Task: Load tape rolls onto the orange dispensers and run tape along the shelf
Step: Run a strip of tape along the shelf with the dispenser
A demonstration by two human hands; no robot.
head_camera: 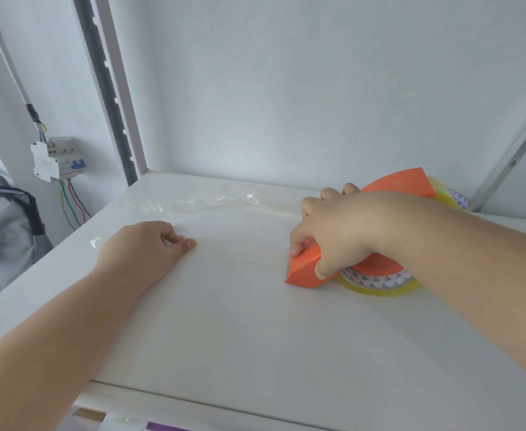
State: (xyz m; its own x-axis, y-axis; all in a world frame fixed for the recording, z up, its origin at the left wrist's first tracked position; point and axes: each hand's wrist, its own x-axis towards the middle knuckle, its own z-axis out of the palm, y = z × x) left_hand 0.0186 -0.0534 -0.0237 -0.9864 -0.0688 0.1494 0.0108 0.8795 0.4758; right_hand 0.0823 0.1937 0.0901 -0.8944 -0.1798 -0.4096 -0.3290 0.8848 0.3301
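My right hand (pixel 345 231) grips an orange dispenser (pixel 305 270) that sits low on the white shelf (pixel 224 321). A yellowish clear tape roll (pixel 379 286) is loaded on it. From its front a clear strip of tape (pixel 240 253) runs left along the shelf. My left hand (pixel 143 247) rests on the shelf over the strip's left end, fingers curled under, thumb pressing down. A second orange dispenser (pixel 407 181) with its own tape roll (pixel 448 195) lies behind my right hand near the back wall.
Crumpled clear tape (pixel 193 202) lies along the shelf's back left. A slotted metal upright (pixel 112 88) stands at the back left corner, another upright (pixel 510 157) at the right. A circuit breaker (pixel 56 157) with coloured wires hangs on the left wall above a grey bag (pixel 3 225).
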